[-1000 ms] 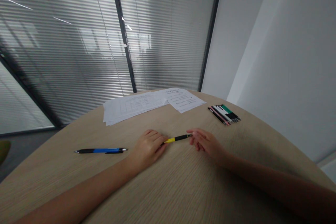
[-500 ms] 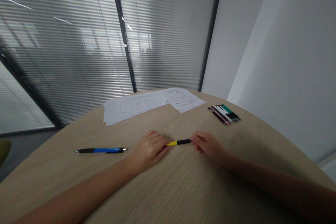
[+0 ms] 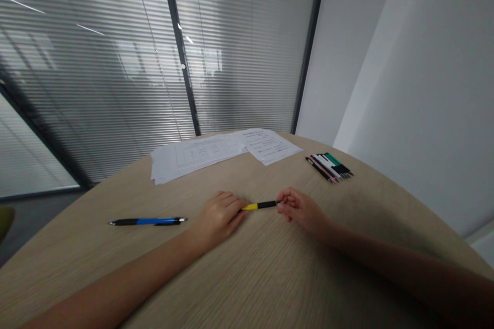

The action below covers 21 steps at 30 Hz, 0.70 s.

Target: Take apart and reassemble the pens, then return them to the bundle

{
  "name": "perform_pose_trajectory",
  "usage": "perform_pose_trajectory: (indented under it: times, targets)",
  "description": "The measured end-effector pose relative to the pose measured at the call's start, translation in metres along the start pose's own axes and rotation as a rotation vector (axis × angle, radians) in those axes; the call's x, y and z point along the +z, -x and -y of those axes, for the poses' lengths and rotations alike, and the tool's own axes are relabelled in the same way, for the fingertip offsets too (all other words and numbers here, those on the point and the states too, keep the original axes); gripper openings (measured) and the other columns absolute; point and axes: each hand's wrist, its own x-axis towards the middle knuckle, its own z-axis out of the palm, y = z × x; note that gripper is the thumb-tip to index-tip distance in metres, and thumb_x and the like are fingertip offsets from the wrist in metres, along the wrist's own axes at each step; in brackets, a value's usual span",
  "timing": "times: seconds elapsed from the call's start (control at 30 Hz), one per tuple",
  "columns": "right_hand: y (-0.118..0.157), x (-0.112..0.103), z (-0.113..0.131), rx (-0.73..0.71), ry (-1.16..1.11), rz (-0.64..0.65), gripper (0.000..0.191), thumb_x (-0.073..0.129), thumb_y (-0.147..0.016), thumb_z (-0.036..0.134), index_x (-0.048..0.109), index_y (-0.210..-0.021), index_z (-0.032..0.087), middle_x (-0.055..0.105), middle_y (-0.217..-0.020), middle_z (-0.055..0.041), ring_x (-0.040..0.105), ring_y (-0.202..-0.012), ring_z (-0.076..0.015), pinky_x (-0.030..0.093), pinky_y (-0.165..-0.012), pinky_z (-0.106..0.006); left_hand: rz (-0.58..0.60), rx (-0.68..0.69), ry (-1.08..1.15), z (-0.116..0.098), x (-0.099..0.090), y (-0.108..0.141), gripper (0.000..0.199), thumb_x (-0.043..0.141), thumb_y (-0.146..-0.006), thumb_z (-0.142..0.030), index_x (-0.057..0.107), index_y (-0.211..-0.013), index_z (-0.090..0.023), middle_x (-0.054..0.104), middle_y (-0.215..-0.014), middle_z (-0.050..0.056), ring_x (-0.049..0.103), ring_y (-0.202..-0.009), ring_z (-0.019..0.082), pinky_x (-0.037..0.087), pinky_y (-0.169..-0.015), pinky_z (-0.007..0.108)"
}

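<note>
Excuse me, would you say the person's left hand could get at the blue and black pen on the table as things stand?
Probably yes: the left hand rests on the wooden table close to the end of the blue and black pen, with no object between them. The yellow and black pen lies on the hand's other side.

Dim grey light through the blinds [image 3: 104,87] leaves the right forearm [image 3: 386,262] shadowed.

The left hand [image 3: 218,217] lies palm-down, the right hand [image 3: 301,211] pinching with curled fingers.
</note>
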Motion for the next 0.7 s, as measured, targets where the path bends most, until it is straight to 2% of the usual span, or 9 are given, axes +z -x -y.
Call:
perform_pose_trajectory:
  times: [0.1,0.23,0.33,0.43,0.5,0.6,0.7]
  targets:
    - [-0.0009,-0.0028,-0.0032,-0.008,0.075,0.003,0.010,0.047,-0.076,0.027,0.047,-0.072,0.018,0.049,-0.058,0.0043,0.043,-0.046,-0.0061,0.034,-0.044,-0.018,0.003,0.021,0.014,-0.0011,-0.0004,0.0002,0.017,0.041,-0.083,-0.020,0.056,-0.085,-0.013,0.060,-0.070,0.005,0.052,-0.065,0.016,0.042,-0.062,0.030]
    - [-0.0006,-0.0058,-0.0081,-0.037,0.239,-0.001,0.028,0.039,-0.082,0.033,0.046,-0.059,0.017,0.047,-0.050,0.0038,0.043,-0.044,-0.0071,0.034,-0.044,-0.020,0.011,0.041,0.025,-0.0030,-0.0024,-0.0005,0.016,0.041,-0.083,-0.019,0.056,-0.084,-0.013,0.060,-0.070,0.005,0.052,-0.066,0.016,0.042,-0.063,0.030]
    - [0.0005,-0.0054,-0.0083,-0.055,0.269,0.009,0.032,0.034,-0.084,0.034,0.047,-0.059,0.017,0.046,-0.049,0.0033,0.044,-0.045,-0.0075,0.034,-0.045,-0.020,0.008,0.025,0.036,-0.0022,-0.0026,-0.0005,0.016,0.041,-0.082,-0.019,0.056,-0.085,-0.013,0.060,-0.072,0.006,0.052,-0.066,0.016,0.042,-0.064,0.031]
    - [0.0009,-0.0023,-0.0064,-0.089,0.174,0.012,0.022,0.035,-0.083,0.033,0.050,-0.079,0.018,0.049,-0.058,0.0030,0.043,-0.046,-0.0073,0.035,-0.046,-0.020,0.007,0.003,0.049,0.0003,-0.0009,0.0003,0.017,0.041,-0.083,-0.019,0.056,-0.087,-0.012,0.061,-0.074,0.006,0.053,-0.068,0.017,0.043,-0.064,0.031]
    - [0.0004,0.0002,-0.0058,-0.094,0.073,0.008,0.018,0.044,-0.078,0.032,0.045,-0.092,0.019,0.048,-0.064,0.0038,0.043,-0.047,-0.0072,0.036,-0.045,-0.020,0.009,-0.006,0.050,0.0016,0.0003,0.0010,0.018,0.041,-0.083,-0.019,0.056,-0.087,-0.012,0.061,-0.073,0.007,0.052,-0.067,0.017,0.043,-0.063,0.031]
    - [-0.0007,0.0019,-0.0069,-0.087,0.015,0.011,0.017,0.050,-0.073,0.029,0.043,-0.085,0.020,0.045,-0.064,0.0050,0.043,-0.049,-0.0074,0.036,-0.044,-0.019,0.015,-0.008,0.043,0.0019,0.0009,0.0016,0.017,0.041,-0.083,-0.020,0.056,-0.087,-0.012,0.060,-0.072,0.007,0.052,-0.067,0.016,0.042,-0.063,0.031]
    - [-0.0006,-0.0003,-0.0081,-0.081,0.107,0.020,0.010,0.046,-0.076,0.029,0.044,-0.077,0.019,0.045,-0.061,0.0050,0.043,-0.048,-0.0074,0.036,-0.045,-0.020,0.008,0.009,0.031,0.0007,0.0004,0.0016,0.016,0.042,-0.083,-0.020,0.056,-0.086,-0.012,0.060,-0.072,0.006,0.052,-0.066,0.016,0.042,-0.062,0.030]
